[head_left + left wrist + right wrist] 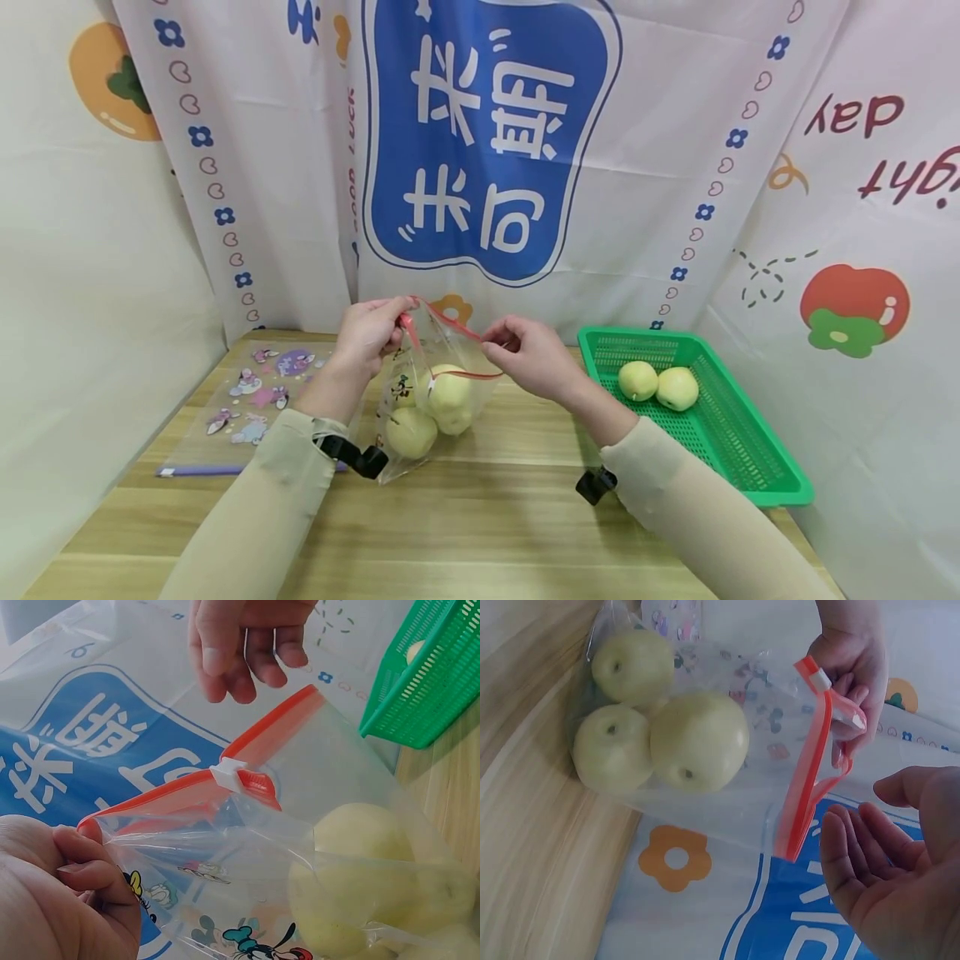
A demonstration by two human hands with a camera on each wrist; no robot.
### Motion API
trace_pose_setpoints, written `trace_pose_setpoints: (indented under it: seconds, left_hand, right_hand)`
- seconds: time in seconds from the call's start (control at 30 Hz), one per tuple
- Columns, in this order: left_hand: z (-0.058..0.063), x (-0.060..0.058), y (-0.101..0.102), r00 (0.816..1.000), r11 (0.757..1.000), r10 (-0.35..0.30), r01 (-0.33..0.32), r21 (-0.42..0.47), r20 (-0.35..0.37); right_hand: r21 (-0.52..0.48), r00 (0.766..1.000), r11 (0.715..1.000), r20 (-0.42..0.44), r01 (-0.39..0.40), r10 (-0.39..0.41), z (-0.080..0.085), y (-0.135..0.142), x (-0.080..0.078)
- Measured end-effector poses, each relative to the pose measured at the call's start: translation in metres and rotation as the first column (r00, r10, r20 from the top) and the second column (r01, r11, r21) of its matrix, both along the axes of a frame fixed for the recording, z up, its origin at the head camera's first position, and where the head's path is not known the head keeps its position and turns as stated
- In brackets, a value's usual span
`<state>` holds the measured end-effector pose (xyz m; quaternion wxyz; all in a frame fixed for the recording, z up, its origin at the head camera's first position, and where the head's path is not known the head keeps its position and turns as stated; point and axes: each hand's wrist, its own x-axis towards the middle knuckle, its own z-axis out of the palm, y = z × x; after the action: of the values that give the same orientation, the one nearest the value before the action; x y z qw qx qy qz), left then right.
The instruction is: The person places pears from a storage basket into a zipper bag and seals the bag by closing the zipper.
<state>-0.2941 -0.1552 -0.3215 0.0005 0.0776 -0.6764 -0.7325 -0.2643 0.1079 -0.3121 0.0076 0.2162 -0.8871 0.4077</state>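
Note:
A clear zipper bag [408, 375] with a red zip edge and cartoon prints stands on the table, holding three pale yellow-green pears [697, 742]. My left hand [366, 337] pinches one end of its red edge between thumb and fingers. Along that edge sits a white slider [228, 774]. My right hand [536, 358] is at the bag's opposite corner; in the right wrist view this hand [900, 862] has loosely bent fingers just off the red edge, with nothing between them. Both wrist views show a gap between its fingertips and the bag.
At the right stands a green plastic basket [797, 493] with two pears [637, 381] inside. Another printed clear bag [225, 383] with a purple zip edge lies flat at the left. Printed cloth [645, 150] hangs behind and at the sides of the wooden table [465, 533].

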Motion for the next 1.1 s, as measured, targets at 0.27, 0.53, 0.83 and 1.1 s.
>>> trace_pose_setpoints:
  seconds: [0.27, 0.53, 0.83, 1.1]
  left_hand:
    - [0.001, -0.001, 0.001, 1.0, 1.0, 0.007, -0.007, -0.008, -0.004]
    - [0.0, -0.003, 0.002, 1.0, 1.0, 0.004, -0.004, -0.012, 0.0]
    - [0.001, -0.001, 0.0, 1.0, 1.0, -0.004, 0.004, -0.007, 0.007]
    - [0.0, -0.001, -0.003, 1.0, 1.0, 0.002, -0.002, -0.005, 0.016]
  right_hand:
    - [0.012, 0.992, 0.994, 0.071, -0.108, 0.107, -0.017, -0.024, 0.02]
    - [0.001, 0.982, 0.997, 0.174, -0.072, 0.07, -0.046, -0.06, 0.034]
    - [-0.021, 0.999, 1.0, 0.039, 0.019, -0.018, -0.051, -0.066, 0.033]
    - [0.046, 0.993, 0.998, -0.104, 0.053, -0.048, -0.04, -0.048, 0.025]
